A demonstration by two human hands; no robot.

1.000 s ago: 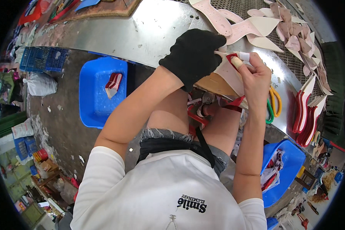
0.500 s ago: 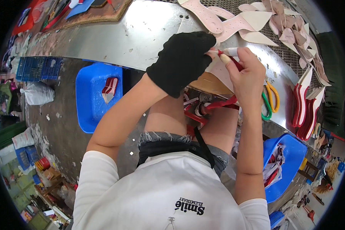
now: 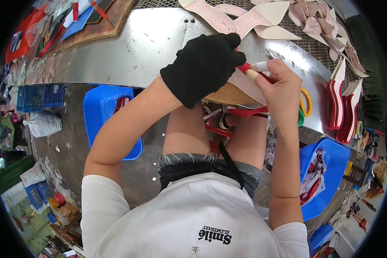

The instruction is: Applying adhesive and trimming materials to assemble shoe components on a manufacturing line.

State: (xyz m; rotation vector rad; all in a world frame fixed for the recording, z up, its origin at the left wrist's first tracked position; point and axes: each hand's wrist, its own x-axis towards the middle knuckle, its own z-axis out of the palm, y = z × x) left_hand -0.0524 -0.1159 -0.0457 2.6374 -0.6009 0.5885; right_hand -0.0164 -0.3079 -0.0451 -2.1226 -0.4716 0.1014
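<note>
My left hand, in a black knitted glove, is closed around one end of a red strip-like piece; its fingertips are mostly hidden. The bare right hand pinches the same piece from the other side, with a white cover on one finger and a beige one on the thumb. Only a short red stretch shows between the two hands. Below them lies a pale pink sheet piece over a brown board. Scissors with orange and green handles rest beside my right wrist.
Pink perforated cut pieces lie on the metal worktable. At right sit stacks of red-and-white pieces. Blue tubs stand below, one left and one right with scraps. Tools lie on a worn board at far left.
My hands have shifted slightly, and more of the red piece shows between them. The whole view has moved a little, so the tubs and table appear displaced.
</note>
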